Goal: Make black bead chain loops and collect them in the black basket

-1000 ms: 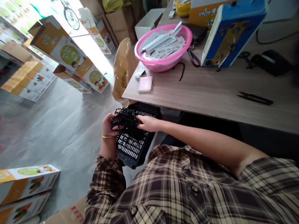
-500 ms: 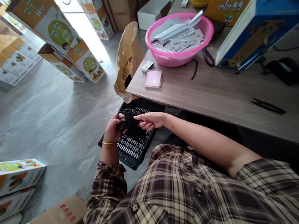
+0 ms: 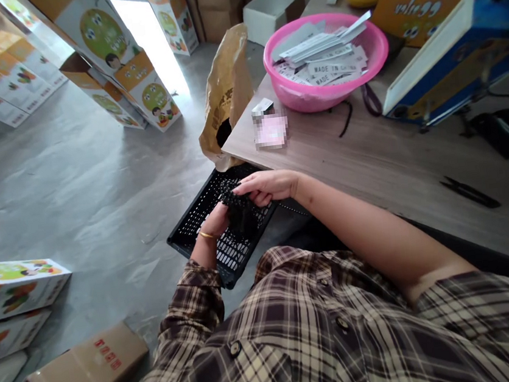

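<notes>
Both hands are low over my lap, holding a clump of knobbly black beaded strands (image 3: 238, 210). My left hand (image 3: 214, 223), with a gold bangle (image 3: 206, 235) at its wrist, grips the clump from below. My right hand (image 3: 269, 186) reaches across from the table side, its fingers pressed on the top of the clump. Under the hands lies a black perforated plastic crate (image 3: 208, 211), partly hidden by them. Its far corner is close to the table's edge.
A wooden table (image 3: 360, 148) stands to the right, holding a pink basin (image 3: 317, 99) of "MADE IN CHINA" tags, black snips (image 3: 470, 192) and a blue box (image 3: 455, 61). A brown paper bag (image 3: 225, 96) hangs at the table's corner. Printed cartons (image 3: 17, 288) stand on the floor.
The black clump now hangs lower and more upright. My right hand has moved onto its top, and the view has swung left, shifting the table and basin to the right.
</notes>
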Motion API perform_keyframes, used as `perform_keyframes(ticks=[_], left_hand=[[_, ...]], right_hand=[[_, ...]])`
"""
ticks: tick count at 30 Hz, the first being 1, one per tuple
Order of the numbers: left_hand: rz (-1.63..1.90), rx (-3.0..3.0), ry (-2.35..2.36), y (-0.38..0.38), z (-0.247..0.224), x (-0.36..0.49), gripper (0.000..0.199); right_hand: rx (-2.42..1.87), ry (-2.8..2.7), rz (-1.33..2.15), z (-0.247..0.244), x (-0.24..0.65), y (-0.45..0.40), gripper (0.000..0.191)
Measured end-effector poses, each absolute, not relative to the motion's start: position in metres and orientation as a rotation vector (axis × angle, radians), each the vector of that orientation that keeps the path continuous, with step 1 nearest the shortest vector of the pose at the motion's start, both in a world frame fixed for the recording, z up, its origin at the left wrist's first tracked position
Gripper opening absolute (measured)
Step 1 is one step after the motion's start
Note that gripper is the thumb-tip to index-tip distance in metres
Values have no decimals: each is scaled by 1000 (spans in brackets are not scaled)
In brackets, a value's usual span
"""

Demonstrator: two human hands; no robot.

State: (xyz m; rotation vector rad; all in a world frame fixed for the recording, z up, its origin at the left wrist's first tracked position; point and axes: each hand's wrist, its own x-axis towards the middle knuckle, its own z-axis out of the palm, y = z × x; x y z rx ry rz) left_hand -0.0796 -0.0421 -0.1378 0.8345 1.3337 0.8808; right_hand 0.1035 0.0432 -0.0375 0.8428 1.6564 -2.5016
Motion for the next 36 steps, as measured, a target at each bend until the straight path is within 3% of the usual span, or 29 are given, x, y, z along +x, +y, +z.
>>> perform_keyframes(ticks=[4,7,11,14,16,20,23,26,32,34,36], left_hand=[[920,906,1164,-42,-111,-99,43],[911,1078,1070,-54,-77,-105,51],[827,1256,1157,-70,-57,-107,50],[1003,1097,1477,-70,-78,-120,34],[1088,1000,1630,-65,-97,-128,37],[1029,1160,1309,-52,-114,-119,71],[1013,1248,1164,-38,-104,-100,57],[1074,1295,1303,-24,-85,-93,37],[1408,1460,1305,-14,-27,-109,24],[1439,1506,1200,-10,-11,-114,28],[1443,1547,1122,-4,-8,-121,42]], right_hand=[[1376,2466,-1338,-35,103,59,12],[1804,2588,-758,-42,99,60,16],[1950,2662,-895,-43,94,49,23],[1769,2842,-1258,-31,91,42,22],[1584,2914,-1511,-20,88,40,17],[1407,2671,-2132,-1,80,37,24],[1334,2503,-2374,13,81,35,21],[1356,2667,-2277,32,96,38,11],[1493,2777,-1347,69,132,51,42],[1462,2825,-1180,74,134,52,46],[1462,2955,-1239,78,131,53,48]])
